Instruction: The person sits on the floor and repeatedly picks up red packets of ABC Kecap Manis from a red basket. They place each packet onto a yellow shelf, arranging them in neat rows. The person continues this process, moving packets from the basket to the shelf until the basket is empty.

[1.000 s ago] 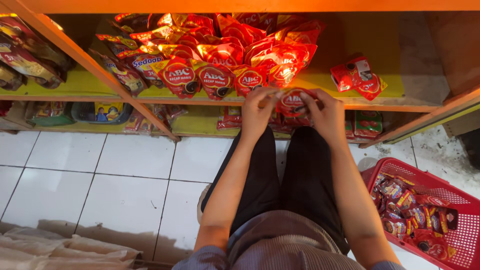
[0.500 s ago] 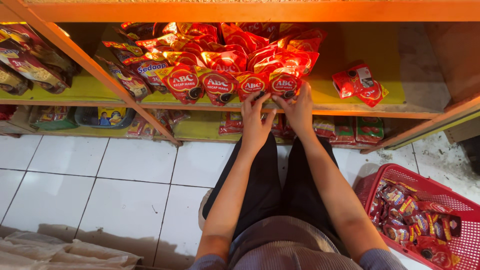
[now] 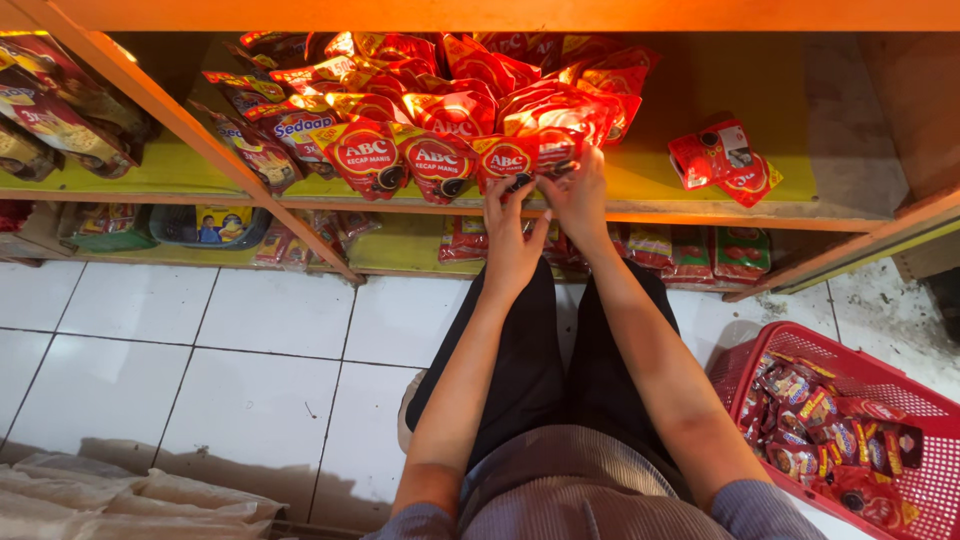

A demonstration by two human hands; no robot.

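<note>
A red sauce pouch is held at the front edge of the yellow shelf, at the right end of the front row. It is pinched at its lower edge by the fingers of the right hand, and it is touched from the left side by the fingertips of the left hand. How tightly the left hand is closed cannot be told, because the fingers are partly hidden behind the pouch. A front row of red pouches is already lined up along the shelf edge, and many more pouches are piled behind it. To the right of the row, a wide part of the shelf is bare but for two small red packs lying by themselves. A red basket is seen on the white tiled floor, to the person's right, and it is full of small dark and red packets. It is judged that a good part of the shelf has been filled, that room is left on the right, and that much is left to be taken out of the basket.
</note>
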